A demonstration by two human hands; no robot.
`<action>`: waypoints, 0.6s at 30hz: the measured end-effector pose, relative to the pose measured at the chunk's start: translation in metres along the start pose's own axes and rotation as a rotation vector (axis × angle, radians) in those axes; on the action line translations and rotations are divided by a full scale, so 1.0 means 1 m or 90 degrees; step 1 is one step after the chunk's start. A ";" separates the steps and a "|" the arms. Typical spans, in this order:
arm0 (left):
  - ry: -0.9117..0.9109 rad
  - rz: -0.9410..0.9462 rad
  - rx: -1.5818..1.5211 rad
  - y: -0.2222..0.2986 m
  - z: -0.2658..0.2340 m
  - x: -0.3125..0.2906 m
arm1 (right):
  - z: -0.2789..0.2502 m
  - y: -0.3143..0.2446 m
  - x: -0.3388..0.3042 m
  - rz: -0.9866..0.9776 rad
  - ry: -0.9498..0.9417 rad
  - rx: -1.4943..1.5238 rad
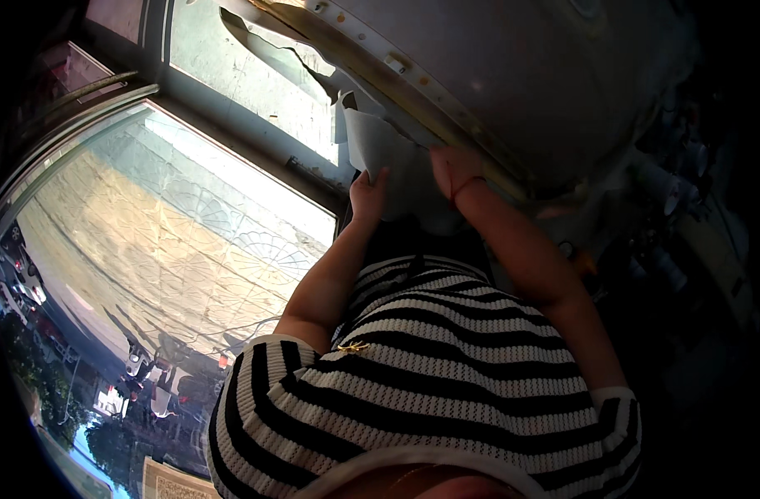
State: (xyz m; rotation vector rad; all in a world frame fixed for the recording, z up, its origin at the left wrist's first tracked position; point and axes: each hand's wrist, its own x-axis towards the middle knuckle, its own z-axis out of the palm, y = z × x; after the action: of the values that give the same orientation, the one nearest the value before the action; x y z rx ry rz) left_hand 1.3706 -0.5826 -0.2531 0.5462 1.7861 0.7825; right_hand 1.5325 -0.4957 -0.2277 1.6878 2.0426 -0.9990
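Note:
A pale grey sheet (388,154), of leather or thick cloth, I cannot tell which, hangs in front of me with a curled upper edge. My left hand (367,198) is closed on its left edge, thumb pointing up. My right hand (455,170), with a red string round the wrist, is at the sheet's right part, right beside a long rail (426,100). Its fingertips are in shadow and partly hidden, so its hold is unclear. The sheet's lower part falls into the dark near my waist.
Beyond the rail, studded with small fittings, a broad grey surface (546,83) fills the upper right. A bright window or glass door (205,200) stands at my left, with paving and vehicles outside. Dim clutter (663,191) lies in shadow at the right.

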 end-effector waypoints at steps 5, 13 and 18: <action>0.017 -0.004 0.047 0.007 -0.003 -0.006 | -0.018 0.013 -0.014 -0.114 0.033 -0.083; 0.062 0.052 0.104 0.010 0.002 -0.027 | -0.012 0.018 -0.022 -0.040 -0.040 -0.133; 0.141 0.049 0.105 0.005 0.010 -0.035 | -0.013 0.049 -0.036 -0.107 -0.012 -0.074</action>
State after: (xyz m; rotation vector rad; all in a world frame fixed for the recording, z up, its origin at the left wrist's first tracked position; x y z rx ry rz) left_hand 1.3920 -0.6007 -0.2291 0.6609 2.0567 0.7777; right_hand 1.5908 -0.5098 -0.2109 1.4633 2.2144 -0.9218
